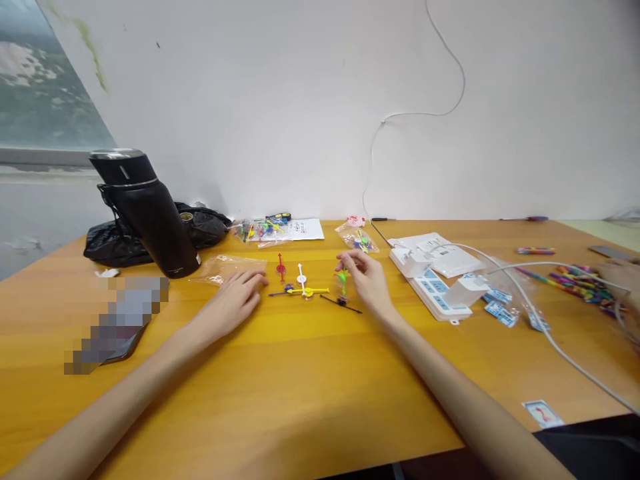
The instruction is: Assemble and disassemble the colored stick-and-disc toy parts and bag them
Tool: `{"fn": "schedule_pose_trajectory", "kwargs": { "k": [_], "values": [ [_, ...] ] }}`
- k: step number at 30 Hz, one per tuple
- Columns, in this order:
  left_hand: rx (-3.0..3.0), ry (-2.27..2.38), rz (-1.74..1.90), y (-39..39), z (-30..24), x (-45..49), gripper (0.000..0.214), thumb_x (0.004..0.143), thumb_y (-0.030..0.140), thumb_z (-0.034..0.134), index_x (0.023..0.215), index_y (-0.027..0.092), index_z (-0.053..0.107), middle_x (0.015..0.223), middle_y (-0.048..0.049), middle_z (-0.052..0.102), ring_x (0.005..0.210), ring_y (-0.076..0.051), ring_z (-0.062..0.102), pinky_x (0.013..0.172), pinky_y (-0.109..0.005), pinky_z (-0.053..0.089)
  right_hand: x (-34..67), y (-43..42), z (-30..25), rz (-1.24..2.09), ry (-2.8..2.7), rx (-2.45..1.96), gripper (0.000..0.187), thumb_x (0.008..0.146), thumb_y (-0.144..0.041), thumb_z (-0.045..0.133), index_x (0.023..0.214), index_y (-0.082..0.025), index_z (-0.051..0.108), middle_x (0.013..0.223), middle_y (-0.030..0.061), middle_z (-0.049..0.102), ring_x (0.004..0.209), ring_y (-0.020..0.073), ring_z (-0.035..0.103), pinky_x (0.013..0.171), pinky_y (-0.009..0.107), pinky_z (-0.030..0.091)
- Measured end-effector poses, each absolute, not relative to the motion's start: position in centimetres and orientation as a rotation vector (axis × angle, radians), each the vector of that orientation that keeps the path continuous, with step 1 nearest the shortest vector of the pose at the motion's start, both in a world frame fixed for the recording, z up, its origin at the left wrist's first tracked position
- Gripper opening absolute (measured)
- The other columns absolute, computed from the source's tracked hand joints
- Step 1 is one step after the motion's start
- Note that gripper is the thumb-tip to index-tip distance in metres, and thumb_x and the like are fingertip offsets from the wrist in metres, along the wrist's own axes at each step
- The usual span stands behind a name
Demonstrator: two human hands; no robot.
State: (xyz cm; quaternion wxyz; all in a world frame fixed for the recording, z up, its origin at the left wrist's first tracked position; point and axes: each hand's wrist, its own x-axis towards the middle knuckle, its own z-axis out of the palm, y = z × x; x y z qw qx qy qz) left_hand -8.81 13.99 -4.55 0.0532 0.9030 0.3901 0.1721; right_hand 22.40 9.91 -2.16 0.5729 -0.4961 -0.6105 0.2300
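My left hand [237, 297] rests palm down on the table, fingers loosely spread, beside a clear plastic bag [215, 267]. Between the thumb and fingertips of my right hand [367, 277] is a green plastic arrow spinner [343, 280], held roughly upright. Just below it lies a black arrow spinner [341, 303]. Between my hands, a red arrow spinner [281, 267], a white arrow spinner [301, 279], a yellow arrow spinner [309, 292] and a blue arrow spinner [281, 291] lie on the wood. Whether the green one touches the black one, I cannot tell.
A black bottle [150, 217] and a phone [120, 320] are at left. Bagged spinners [270, 229] and another small bag [361, 240] lie near the wall. A power strip [433, 290] with white cables is at right, before another person's hand [620, 277] and colourful pens [583, 283].
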Motion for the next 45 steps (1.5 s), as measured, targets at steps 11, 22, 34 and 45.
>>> {"fn": "schedule_pose_trajectory", "kwargs": {
  "k": [11, 22, 34, 45],
  "values": [
    [2.964, 0.408, 0.531, 9.7, -2.0, 2.2, 0.05, 0.097, 0.013, 0.047, 0.143, 0.03, 0.051, 0.152, -0.006, 0.05, 0.145, -0.027, 0.039, 0.12, -0.046, 0.033, 22.4, 10.1, -1.8, 0.97, -0.929, -0.995, 0.046, 0.077, -0.06, 0.078, 0.092, -0.017, 0.069, 0.068, -0.0037, 0.058, 0.055, 0.0077, 0.046, 0.051, 0.02, 0.037],
    [2.585, 0.619, 0.769, 10.5, -3.5, 1.7, 0.031, 0.098, 0.012, 0.046, 0.124, 0.023, 0.06, 0.136, -0.0091, 0.061, 0.136, -0.025, 0.05, 0.119, -0.046, 0.037, 21.4, 9.4, -1.2, 1.004, -0.989, -0.937, 0.043, 0.079, -0.058, 0.078, 0.088, -0.017, 0.068, 0.067, -0.0012, 0.063, 0.051, 0.0064, 0.044, 0.046, 0.019, 0.033],
    [1.632, 0.592, 0.95, 6.3, -2.0, -1.3, 0.022, 0.091, 0.029, 0.072, 0.111, 0.024, 0.063, 0.111, -0.0054, 0.071, 0.103, -0.021, 0.068, 0.097, -0.035, 0.051, 16.7, 5.7, -0.7, 1.193, -1.304, -0.9, 0.04, 0.083, -0.057, 0.073, 0.082, -0.019, 0.064, 0.061, -0.0032, 0.059, 0.054, 0.0102, 0.055, 0.054, 0.022, 0.048],
    [1.388, 0.728, 1.013, 8.0, -2.1, -2.1, 0.026, 0.085, 0.038, 0.077, 0.1, 0.021, 0.065, 0.1, -0.0031, 0.07, 0.088, -0.017, 0.067, 0.085, -0.03, 0.052, 16.8, 5.5, -1.4, 0.973, -1.521, -0.985, 0.045, 0.086, -0.042, 0.074, 0.123, -0.023, 0.056, 0.105, 0.0052, 0.066, 0.083, 0.0148, 0.065, 0.077, 0.029, 0.056]
  ]
}}
